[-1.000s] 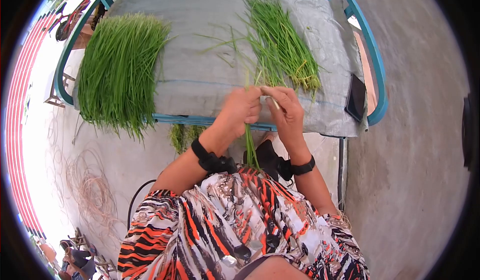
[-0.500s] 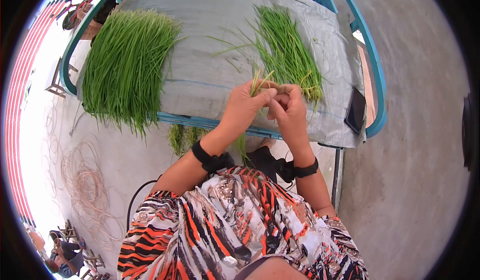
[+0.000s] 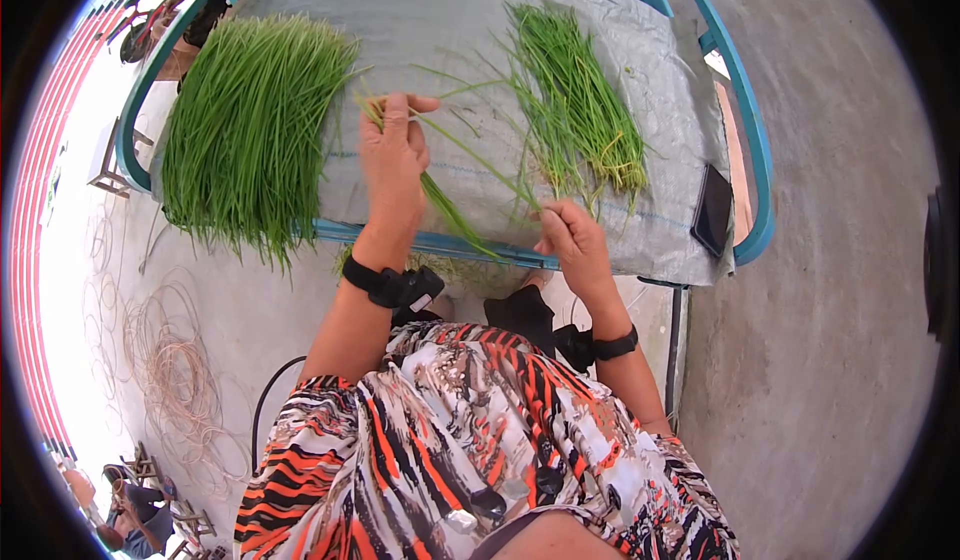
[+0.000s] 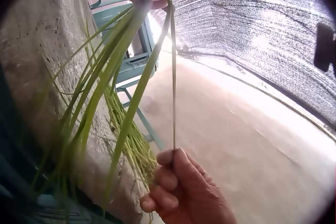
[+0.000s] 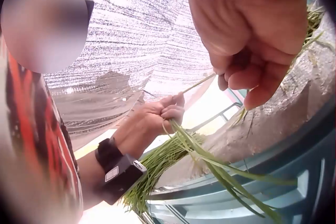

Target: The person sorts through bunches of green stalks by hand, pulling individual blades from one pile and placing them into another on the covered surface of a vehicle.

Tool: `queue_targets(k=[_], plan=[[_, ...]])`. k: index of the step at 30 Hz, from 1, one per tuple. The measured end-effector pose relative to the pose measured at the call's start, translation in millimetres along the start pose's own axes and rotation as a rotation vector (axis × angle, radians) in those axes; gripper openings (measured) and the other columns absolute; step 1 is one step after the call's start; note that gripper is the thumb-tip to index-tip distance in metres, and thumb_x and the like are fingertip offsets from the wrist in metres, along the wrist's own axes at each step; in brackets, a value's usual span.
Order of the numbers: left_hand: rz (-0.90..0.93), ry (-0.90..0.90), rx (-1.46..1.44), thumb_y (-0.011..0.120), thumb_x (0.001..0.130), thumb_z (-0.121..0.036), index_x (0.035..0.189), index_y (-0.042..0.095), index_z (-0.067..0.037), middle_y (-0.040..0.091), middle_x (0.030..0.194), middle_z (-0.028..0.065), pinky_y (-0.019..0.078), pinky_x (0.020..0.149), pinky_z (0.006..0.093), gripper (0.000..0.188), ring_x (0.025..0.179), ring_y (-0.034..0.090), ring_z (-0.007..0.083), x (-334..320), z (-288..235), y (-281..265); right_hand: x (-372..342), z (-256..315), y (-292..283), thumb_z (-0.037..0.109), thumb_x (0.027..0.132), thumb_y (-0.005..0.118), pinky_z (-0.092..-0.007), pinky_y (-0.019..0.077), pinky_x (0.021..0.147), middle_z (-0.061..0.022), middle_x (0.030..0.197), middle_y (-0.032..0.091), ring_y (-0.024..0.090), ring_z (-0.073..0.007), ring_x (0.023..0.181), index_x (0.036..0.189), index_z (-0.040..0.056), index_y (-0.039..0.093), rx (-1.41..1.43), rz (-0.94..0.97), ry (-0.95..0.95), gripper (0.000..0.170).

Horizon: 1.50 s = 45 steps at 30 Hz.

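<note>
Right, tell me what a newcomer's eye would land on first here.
Most likely the thick sheaf of green blades on the left of the grey sheet, its near ends hanging past the edge. Then, mid-view, the left hand holds a small bunch, and a single blade runs taut from there to the pinching right hand. A looser green pile lies right of centre, with a dark phone by the sheet's right edge.
</note>
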<state>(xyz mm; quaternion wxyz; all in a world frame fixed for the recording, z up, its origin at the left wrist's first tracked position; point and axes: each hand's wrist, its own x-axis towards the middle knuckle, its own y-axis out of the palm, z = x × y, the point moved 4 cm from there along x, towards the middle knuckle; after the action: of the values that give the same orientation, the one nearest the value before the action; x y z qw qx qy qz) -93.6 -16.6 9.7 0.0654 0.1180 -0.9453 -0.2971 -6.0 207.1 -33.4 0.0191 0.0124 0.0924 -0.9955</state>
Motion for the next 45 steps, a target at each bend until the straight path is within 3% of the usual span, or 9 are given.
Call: queue_targets(k=[3,12,22,28,34,38,41,44,45], plan=[[-0.052,0.052,-0.039,0.049,0.099,-0.023,0.097,0.048,-0.006,0.059,0.079,0.0046,0.0273,0.039,0.0181,0.017,0.047,0.030,0.0036,13.0,2.3,-18.6,-3.2,-2.3,-1.9,0.015,0.095,0.054,-0.0217,0.0437,0.055,0.0002,0.068,0.053,0.053,-0.0068,0.057,0.096,0.0001,0.060,-0.002,0.051,0.023,0.016],[-0.177,0.004,-0.140,0.045,0.099,-0.020,0.097,0.045,-0.006,0.056,0.075,0.0048,0.0305,0.040,0.0202,0.014,0.053,0.040,0.0060,37.2,19.7,-60.0,-17.0,-10.4,-12.5,0.016,0.096,0.053,-0.0215,0.0409,0.052,0.0009,0.063,0.052,0.049,-0.0059,0.054,0.095,0.0009,0.059,-0.042,0.100,0.169,0.016],[-0.199,0.029,0.071,0.044,0.100,-0.023,0.097,0.046,-0.006,0.056,0.073,0.0043,0.0323,0.040,0.0205,0.018,0.053,0.042,0.0064,36.6,34.0,-62.4,-33.7,-12.9,-10.2,0.006,0.089,0.052,-0.0235,0.0430,0.052,-0.0014,0.061,0.052,0.052,-0.0066,0.056,0.098,0.0017,0.061,-0.245,0.088,0.133,0.014],[-0.225,0.001,0.183,0.044,0.100,-0.026,0.098,0.046,-0.005,0.055,0.069,0.0030,0.0356,0.043,0.0222,0.021,0.053,0.045,0.0072,31.6,36.9,-58.7,-38.7,-20.5,-10.1,0.006,0.083,0.058,-0.0300,0.0466,0.058,-0.0078,0.076,0.059,0.059,-0.0204,0.062,0.095,0.0103,0.066,-0.603,0.116,-0.231,0.016],[-0.182,0.095,0.118,0.042,0.101,-0.027,0.101,0.045,-0.003,0.049,0.065,0.0022,0.0405,0.043,0.0243,0.024,0.050,0.046,0.0085,32.3,38.0,-49.5,-47.5,30.7,-12.9,0.016,0.084,0.064,-0.0325,0.0476,0.058,-0.0082,0.094,0.062,0.061,-0.0240,0.063,0.091,0.0123,0.067,-0.636,-0.188,-0.114,0.009],[-0.118,0.064,0.123,0.042,0.101,-0.026,0.103,0.044,-0.002,0.043,0.065,0.0008,0.0383,0.040,0.0244,0.024,0.047,0.042,0.0088,28.5,32.9,-47.9,-28.5,20.7,-19.2,0.022,0.083,0.067,-0.0330,0.0469,0.057,-0.0099,0.075,0.063,0.061,-0.0243,0.061,0.091,0.0101,0.066,-0.659,-0.378,-0.083,0.014],[-0.059,0.029,0.124,0.043,0.101,-0.026,0.103,0.045,-0.002,0.041,0.065,-0.0005,0.0343,0.038,0.0228,0.024,0.046,0.039,0.0073,28.7,33.4,-50.1,-13.9,12.2,-14.7,0.022,0.083,0.066,-0.0305,0.0433,0.054,-0.0080,0.064,0.059,0.057,-0.0185,0.058,0.087,0.0070,0.064,-0.887,-0.305,0.051,0.015],[-0.018,0.007,0.128,0.044,0.101,-0.027,0.102,0.046,-0.002,0.040,0.064,-0.0015,0.0306,0.038,0.0212,0.025,0.046,0.036,0.0054,30.9,33.1,-49.3,-8.6,6.7,-12.3,0.027,0.084,0.065,-0.0343,0.0441,0.054,-0.0086,0.063,0.060,0.061,-0.0217,0.059,0.083,0.0057,0.061,-0.903,-0.326,0.047,0.021],[-0.010,0.001,0.131,0.044,0.101,-0.027,0.102,0.047,-0.002,0.039,0.064,-0.0018,0.0294,0.038,0.0207,0.026,0.046,0.036,0.0049,30.2,33.6,-49.9,-7.8,2.1,-13.2,0.026,0.085,0.063,-0.0338,0.0441,0.053,-0.0073,0.062,0.059,0.060,-0.0201,0.057,0.083,0.0051,0.060,-0.711,-0.308,0.071,0.021]])
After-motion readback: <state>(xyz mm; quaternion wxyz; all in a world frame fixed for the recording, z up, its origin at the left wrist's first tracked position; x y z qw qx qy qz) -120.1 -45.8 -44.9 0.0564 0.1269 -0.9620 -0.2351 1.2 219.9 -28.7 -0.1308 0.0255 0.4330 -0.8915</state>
